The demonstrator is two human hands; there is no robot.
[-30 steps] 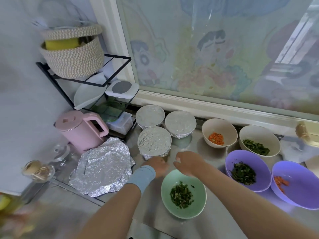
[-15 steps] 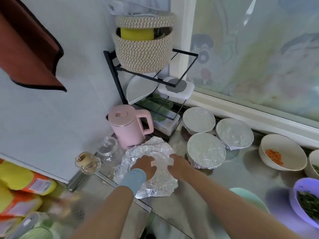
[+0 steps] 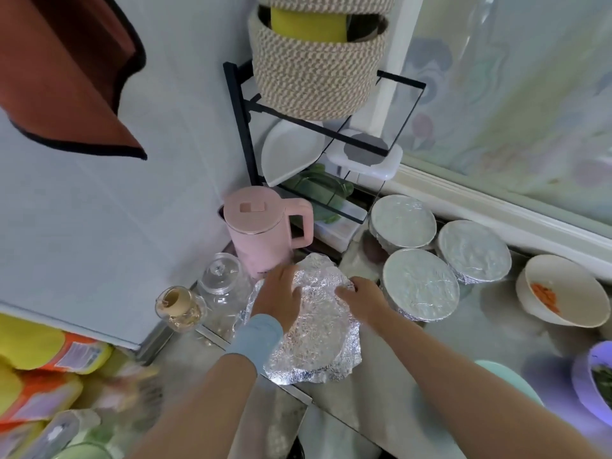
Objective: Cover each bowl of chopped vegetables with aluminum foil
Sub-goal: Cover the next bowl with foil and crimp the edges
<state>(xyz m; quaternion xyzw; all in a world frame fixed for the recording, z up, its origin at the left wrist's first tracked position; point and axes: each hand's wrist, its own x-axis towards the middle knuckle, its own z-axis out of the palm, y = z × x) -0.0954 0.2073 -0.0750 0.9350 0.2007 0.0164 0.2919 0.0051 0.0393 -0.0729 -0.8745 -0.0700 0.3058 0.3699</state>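
A stack of crumpled aluminium foil sheets (image 3: 318, 339) lies on the steel counter in front of the pink kettle. My left hand (image 3: 280, 298), with a blue wristband, rests flat on the foil's left side, fingers apart. The fingers of my right hand (image 3: 362, 301) curl onto the top sheet's right edge. Three foil-covered bowls (image 3: 420, 289) (image 3: 402, 221) (image 3: 473, 250) stand just right of the foil. Further right is an uncovered beige bowl (image 3: 563, 270) with chopped carrot. A green bowl (image 3: 506, 385) and a purple bowl (image 3: 586, 379) with greens are cut off at the lower right.
A pink kettle (image 3: 261, 233) stands behind the foil, with a glass jar (image 3: 220, 279) and a small bottle (image 3: 177, 306) to its left. A black wire rack (image 3: 318, 127) holds a woven basket (image 3: 314, 67), plates and a plastic box. Yellow and orange packets (image 3: 43, 359) sit at lower left.
The view has swung left from the green bowl to the foil stack. Both hands moved from beside the nearest covered bowl onto the foil and stay there.
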